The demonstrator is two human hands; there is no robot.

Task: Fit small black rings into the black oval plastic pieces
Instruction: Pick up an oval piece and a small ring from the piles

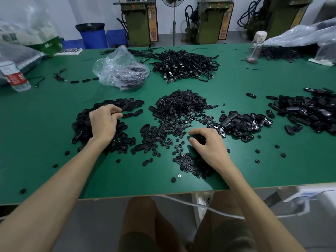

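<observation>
Curling left hand (pixel 104 122) into black oval plastic pieces (pixel 81 122), right hand (pixel 207 142) over small black rings (pixel 181 106); grips unclear, heaps left to fit.

Undersides of the fingers (pixel 198 132) of the right hand (pixel 209 145) out of sight; plastic bag (pixel 116 68) contents a dark blur.

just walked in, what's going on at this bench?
A person is working bare-handed at the green table. The left hand rests on the heap of black oval pieces, fingers curled into it. The right hand is curled over the scattered small rings. Whether either hand holds a part is hidden. Another heap of ovals lies just right of it.
</observation>
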